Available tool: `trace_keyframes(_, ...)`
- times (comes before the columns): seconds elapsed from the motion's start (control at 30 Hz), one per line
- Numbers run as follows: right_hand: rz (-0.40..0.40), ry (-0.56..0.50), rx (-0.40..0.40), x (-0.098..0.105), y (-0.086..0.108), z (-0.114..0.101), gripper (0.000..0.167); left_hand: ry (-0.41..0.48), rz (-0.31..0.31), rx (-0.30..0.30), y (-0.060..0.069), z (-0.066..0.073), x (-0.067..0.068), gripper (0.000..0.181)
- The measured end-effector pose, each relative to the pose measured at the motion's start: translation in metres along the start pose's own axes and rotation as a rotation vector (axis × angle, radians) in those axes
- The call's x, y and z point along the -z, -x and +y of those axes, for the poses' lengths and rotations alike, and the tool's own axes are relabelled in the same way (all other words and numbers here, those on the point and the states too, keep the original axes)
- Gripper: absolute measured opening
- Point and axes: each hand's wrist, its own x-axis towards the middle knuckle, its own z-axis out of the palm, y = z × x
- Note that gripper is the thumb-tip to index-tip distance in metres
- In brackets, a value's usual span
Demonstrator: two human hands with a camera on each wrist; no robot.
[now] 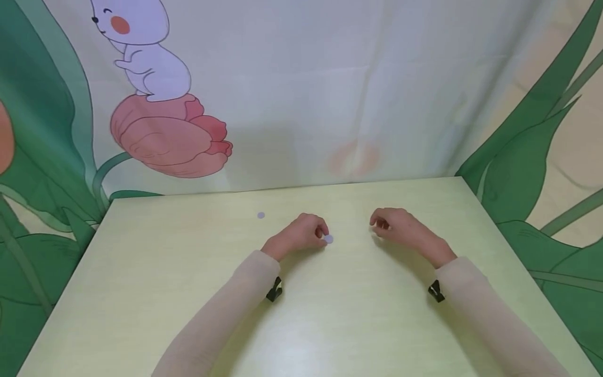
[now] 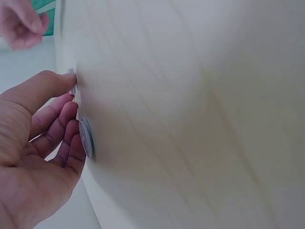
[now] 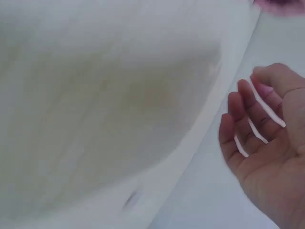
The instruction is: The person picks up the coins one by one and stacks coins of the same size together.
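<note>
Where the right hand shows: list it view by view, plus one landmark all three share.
Head: the right hand is right of centre, just below mid-height.
Left wrist: top left corner, beyond the left hand.
Right wrist: large, along the right edge, fingers loosely bent.
Shared landmark: the pale tabletop.

You have one disc [image 1: 261, 215] near the far edge of your one table [image 1: 136, 283] and a second disc [image 1: 330, 239] at your left hand [image 1: 300, 232]: two discs. With your right hand [image 1: 402, 226], you count two hands, plus two sleeves [image 1: 226, 309] and two black wrist pieces [image 1: 273, 294]. Past the far edge, you have one printed curtain [image 1: 301, 78].
</note>
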Motion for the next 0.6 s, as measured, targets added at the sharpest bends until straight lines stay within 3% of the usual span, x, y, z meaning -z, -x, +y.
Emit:
trace_keyframes(0.33, 0.073, 0.062, -0.059, 0.028, 0.067, 0.071, 0.011, 0.038, 0.006, 0.013, 0.0, -0.002, 0.001, 0.015)
trace_keyframes(0.6, 0.142, 0.04, -0.009, 0.04, 0.098, 0.103, 0.018, 0.04, 0.006, 0.004, -0.003, -0.004, 0.0, 0.015)
